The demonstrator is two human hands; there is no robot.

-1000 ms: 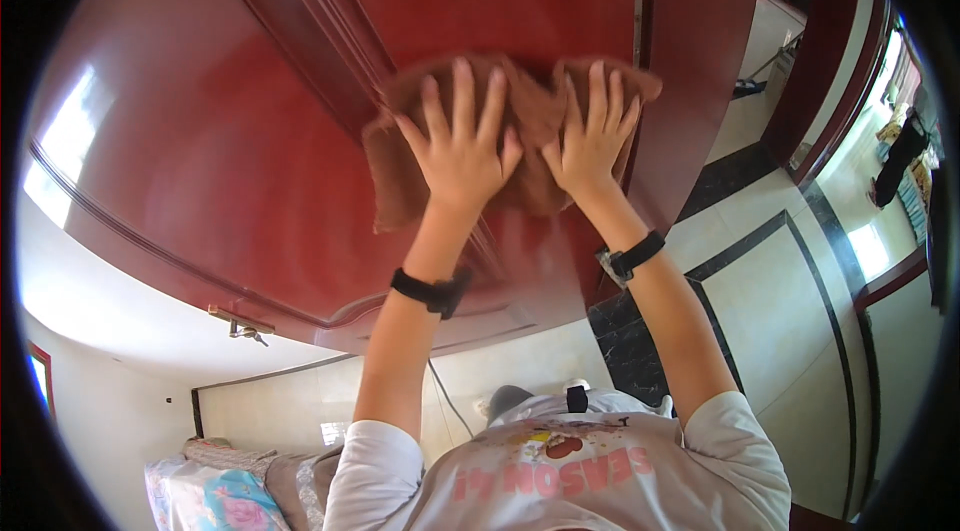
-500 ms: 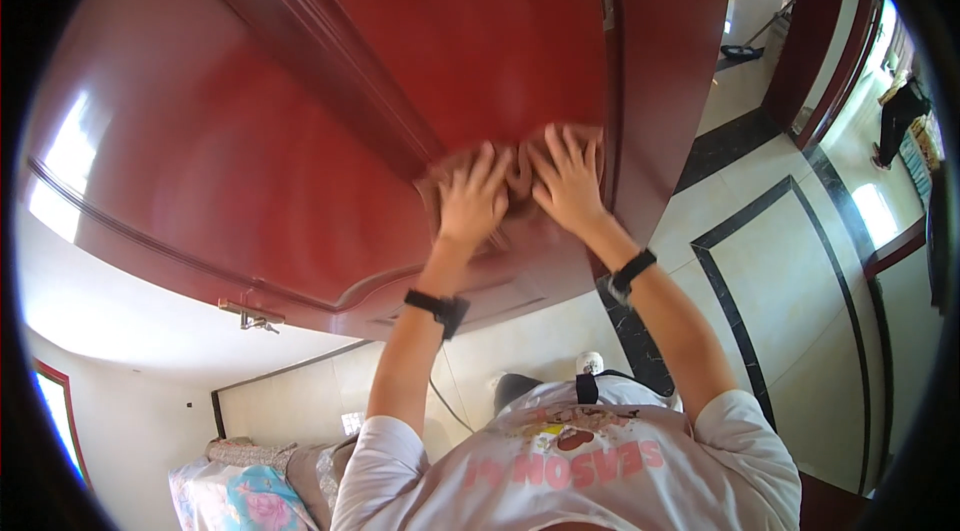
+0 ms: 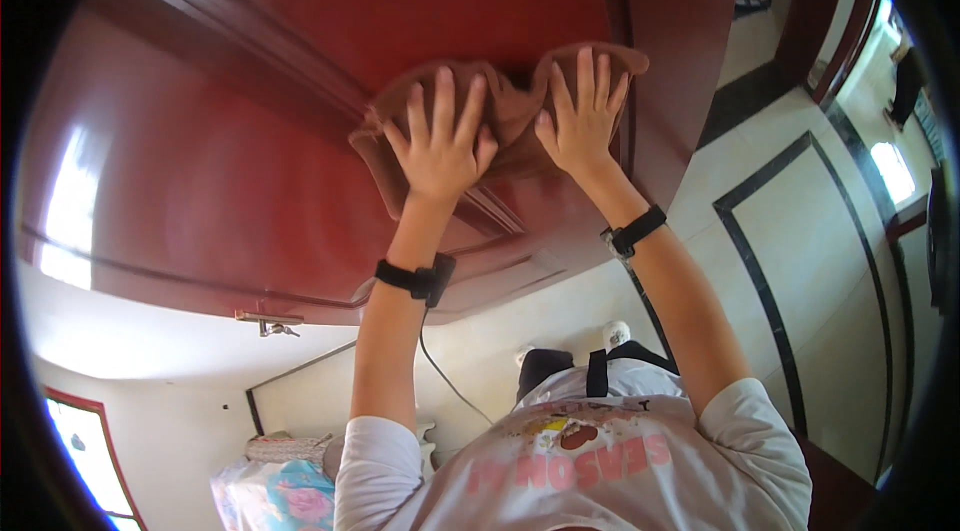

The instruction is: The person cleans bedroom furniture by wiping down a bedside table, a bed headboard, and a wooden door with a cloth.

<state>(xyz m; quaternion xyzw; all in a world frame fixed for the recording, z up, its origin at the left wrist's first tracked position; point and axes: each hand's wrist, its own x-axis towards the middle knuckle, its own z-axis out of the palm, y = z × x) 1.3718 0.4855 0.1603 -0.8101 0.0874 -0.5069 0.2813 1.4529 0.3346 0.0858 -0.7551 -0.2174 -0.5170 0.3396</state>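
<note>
A brown cloth (image 3: 515, 113) lies against the glossy dark red door (image 3: 250, 171), its middle bunched into a fold. My left hand (image 3: 440, 153) presses flat on the cloth's left part, fingers spread. On the right part, my right hand (image 3: 584, 126) is likewise flat with its fingers stretched upward, close to the door's side edge. Neither hand is wrapped around the cloth. Each wrist wears a black strap.
A metal handle with keys (image 3: 268, 321) sticks out at the door's lower left. Pale floor tiles (image 3: 800, 231) with black borders spread to the right. A bed with floral covers (image 3: 290, 496) stands lower left. A thin cable (image 3: 445, 381) hangs near my left forearm. Another person's leg (image 3: 905, 91) shows far right.
Both hands have slid the cloth farther up the door in the picture. The cloth spreads wider, and my hands are a little farther apart. The view has shifted slightly.
</note>
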